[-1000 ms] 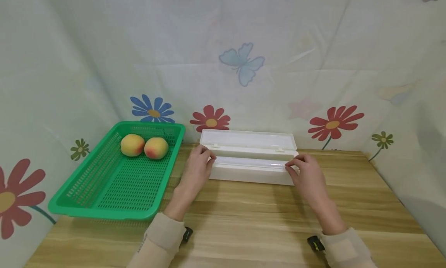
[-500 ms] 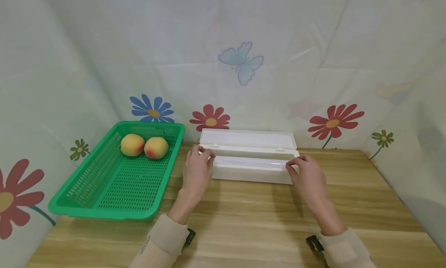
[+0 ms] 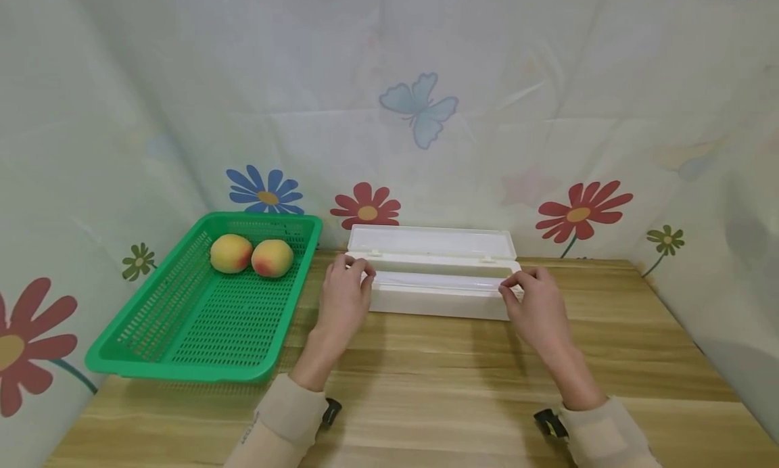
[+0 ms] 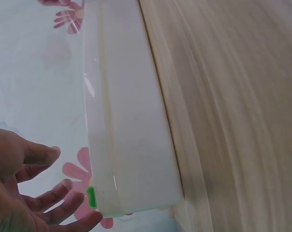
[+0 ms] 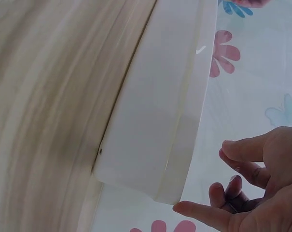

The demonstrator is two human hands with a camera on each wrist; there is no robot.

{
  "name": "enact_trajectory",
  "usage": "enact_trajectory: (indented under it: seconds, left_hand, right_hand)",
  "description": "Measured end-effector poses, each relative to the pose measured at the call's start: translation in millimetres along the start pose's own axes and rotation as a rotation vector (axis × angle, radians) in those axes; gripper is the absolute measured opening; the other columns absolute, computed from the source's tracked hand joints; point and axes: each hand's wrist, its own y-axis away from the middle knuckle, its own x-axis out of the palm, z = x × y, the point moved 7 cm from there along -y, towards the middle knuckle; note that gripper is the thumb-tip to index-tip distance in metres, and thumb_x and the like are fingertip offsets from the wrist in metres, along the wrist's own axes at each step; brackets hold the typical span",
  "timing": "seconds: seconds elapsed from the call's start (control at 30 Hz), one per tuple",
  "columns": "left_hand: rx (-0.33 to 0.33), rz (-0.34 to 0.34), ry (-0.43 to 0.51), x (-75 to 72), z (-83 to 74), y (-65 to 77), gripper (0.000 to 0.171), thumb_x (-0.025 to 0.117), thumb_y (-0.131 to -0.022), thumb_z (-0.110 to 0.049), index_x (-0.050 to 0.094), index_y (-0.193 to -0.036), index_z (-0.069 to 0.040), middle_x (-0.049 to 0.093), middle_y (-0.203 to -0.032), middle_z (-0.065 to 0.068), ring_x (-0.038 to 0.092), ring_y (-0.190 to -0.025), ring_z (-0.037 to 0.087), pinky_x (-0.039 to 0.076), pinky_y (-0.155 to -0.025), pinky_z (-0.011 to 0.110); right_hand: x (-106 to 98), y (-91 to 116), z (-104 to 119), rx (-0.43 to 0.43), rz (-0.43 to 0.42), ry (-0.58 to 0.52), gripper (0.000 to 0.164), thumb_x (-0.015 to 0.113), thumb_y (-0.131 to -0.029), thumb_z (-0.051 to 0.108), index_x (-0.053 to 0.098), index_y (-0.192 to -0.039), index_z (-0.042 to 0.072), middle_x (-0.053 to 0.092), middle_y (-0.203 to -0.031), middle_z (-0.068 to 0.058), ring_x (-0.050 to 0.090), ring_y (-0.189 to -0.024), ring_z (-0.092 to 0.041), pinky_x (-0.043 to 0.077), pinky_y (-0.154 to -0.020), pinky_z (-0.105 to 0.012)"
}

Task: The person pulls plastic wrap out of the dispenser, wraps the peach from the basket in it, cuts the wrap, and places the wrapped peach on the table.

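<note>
A long white cling film box lies on the table in the head view, its lid tipped back. Inside is a roll of clear cling film. My left hand is at the box's left end, thumb and forefinger pinching the film's edge. At the opposite end my right hand pinches the film likewise. Both wrist views show the box's front wall close up; the film between thumb and forefinger is too clear to make out there. One fingertip of the right hand touches the box's corner.
Left of the box stands a green plastic basket with two peaches at its back. The wooden table extends in front. A curtain printed with flowers and a butterfly hangs directly behind.
My left hand has shifted very slightly left and back at the box's end. The right hand holds nearly the same place. Box, basket and peaches have not moved.
</note>
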Motion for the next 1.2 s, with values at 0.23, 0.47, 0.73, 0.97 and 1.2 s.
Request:
enact_trajectory:
  seconds: [0.23, 0.47, 0.73, 0.97, 1.2]
  left_hand:
    - [0.0, 0.03, 0.069, -2.4, -1.0, -0.5, 0.005, 0.072, -0.094, -0.004, 0.069, -0.091, -0.005, 0.058, -0.102, 0.018, 0.058, -0.095, 0.038, 0.05, -0.087, 0.052]
    - [-0.03, 0.078, 0.097, -1.2, 0.1, 0.3, 0.005, 0.067, -0.097, -0.004, 0.064, -0.092, -0.005, 0.056, -0.104, 0.018, 0.056, -0.097, 0.037, 0.048, -0.087, 0.051]
    - [-0.027, 0.101, 0.151, -2.4, -3.8, 0.4, 0.005, 0.06, -0.1, -0.003, 0.059, -0.096, -0.005, 0.053, -0.106, 0.02, 0.051, -0.101, 0.041, 0.044, -0.091, 0.051]
    - [-0.054, 0.14, 0.173, 0.9, -2.0, 0.7, 0.004, 0.056, -0.103, -0.006, 0.056, -0.098, -0.005, 0.05, -0.108, 0.018, 0.047, -0.104, 0.039, 0.042, -0.093, 0.05]
    - [-0.057, 0.123, 0.183, -1.5, -2.3, -0.1, 0.005, 0.055, -0.104, -0.008, 0.057, -0.101, -0.004, 0.049, -0.109, 0.018, 0.048, -0.103, 0.039, 0.043, -0.093, 0.05]
  right_hand:
    - [-3.5, -1.6, -0.5, -0.005, -0.006, -0.059, 0.007, 0.076, -0.087, 0.0, 0.071, -0.084, -0.003, 0.06, -0.097, -0.023, 0.056, -0.087, -0.038, 0.042, -0.07, -0.046]
    - [-3.6, -1.8, -3.9, 0.033, 0.035, -0.091, 0.008, 0.071, -0.089, 0.003, 0.068, -0.084, -0.002, 0.058, -0.104, -0.025, 0.056, -0.093, -0.041, 0.042, -0.074, -0.049]
    - [-4.3, -0.8, -5.4, 0.059, 0.072, -0.113, 0.009, 0.065, -0.092, 0.006, 0.065, -0.086, -0.001, 0.056, -0.1, -0.019, 0.054, -0.087, -0.033, 0.043, -0.072, -0.043]
    - [-6.5, -1.2, -6.4, 0.064, 0.066, -0.132, 0.01, 0.063, -0.092, 0.006, 0.065, -0.085, -0.001, 0.055, -0.097, -0.018, 0.052, -0.088, -0.031, 0.042, -0.074, -0.043]
    - [-11.0, -2.7, -5.2, 0.041, 0.036, -0.168, 0.01, 0.066, -0.095, 0.006, 0.068, -0.092, -0.003, 0.058, -0.101, -0.019, 0.054, -0.092, -0.035, 0.043, -0.077, -0.045]
